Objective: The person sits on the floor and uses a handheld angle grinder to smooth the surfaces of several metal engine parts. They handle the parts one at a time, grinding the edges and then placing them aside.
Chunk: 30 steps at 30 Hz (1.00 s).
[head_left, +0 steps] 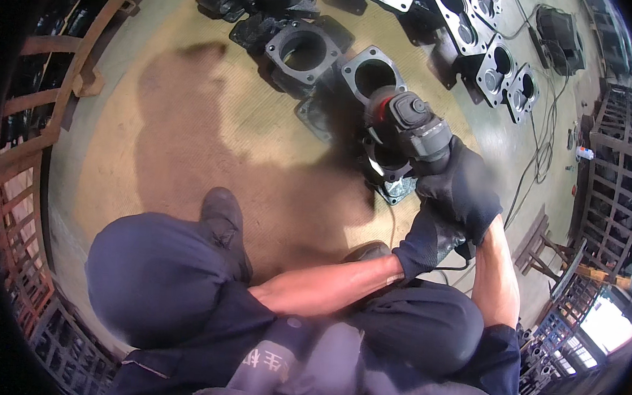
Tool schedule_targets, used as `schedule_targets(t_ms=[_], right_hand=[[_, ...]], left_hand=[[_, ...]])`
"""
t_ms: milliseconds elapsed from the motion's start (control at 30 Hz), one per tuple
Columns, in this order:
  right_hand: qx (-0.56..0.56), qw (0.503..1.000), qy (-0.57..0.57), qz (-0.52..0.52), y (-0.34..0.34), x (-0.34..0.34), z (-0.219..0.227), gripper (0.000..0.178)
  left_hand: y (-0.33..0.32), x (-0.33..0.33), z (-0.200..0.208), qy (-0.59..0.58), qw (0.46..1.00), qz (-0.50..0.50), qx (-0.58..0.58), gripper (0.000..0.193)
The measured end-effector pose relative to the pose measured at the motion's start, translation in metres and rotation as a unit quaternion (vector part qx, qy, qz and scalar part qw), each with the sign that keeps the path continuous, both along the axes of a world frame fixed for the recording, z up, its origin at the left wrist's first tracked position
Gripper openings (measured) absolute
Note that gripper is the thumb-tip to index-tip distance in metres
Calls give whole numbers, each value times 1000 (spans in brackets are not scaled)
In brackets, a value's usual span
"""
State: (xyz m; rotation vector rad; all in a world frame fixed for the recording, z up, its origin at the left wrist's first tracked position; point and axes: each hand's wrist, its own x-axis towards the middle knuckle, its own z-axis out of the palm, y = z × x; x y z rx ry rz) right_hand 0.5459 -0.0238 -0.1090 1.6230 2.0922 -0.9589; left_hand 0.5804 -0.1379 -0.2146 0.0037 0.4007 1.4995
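Both of my hands wear dark gloves and close around an angle grinder, right of centre. My right hand wraps the grinder's body just behind its metal head. My left hand grips lower down, towards the cable end; its fingers are partly hidden. The grinder's head hangs over a dark metal casting with a round bore, whose bright flange shows below the tool. Whether the disc touches the metal I cannot tell. Just beyond the head is another flanged casting; a reddish glow shows at the disc.
More dark castings sit at the far left of centre. Several castings with bright machined flanges stand at the far right. Cables trail over the floor beside a black case. Wooden racking lines the left; metal crates the right.
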Motion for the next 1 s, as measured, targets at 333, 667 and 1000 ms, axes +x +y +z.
schedule_targets(t_ms=[333, 667, 1000], right_hand=[[4, 998, 33, 49, 31, -56, 3, 62], [29, 999, 8, 35, 14, -22, -11, 60], [37, 998, 56, 18, 56, -54, -9, 64]], left_hand=[[25, -58, 2, 21, 997, -58, -52, 48], [8, -38, 15, 34, 997, -1, -66, 58], [41, -101, 17, 380, 918, -110, 34, 47]])
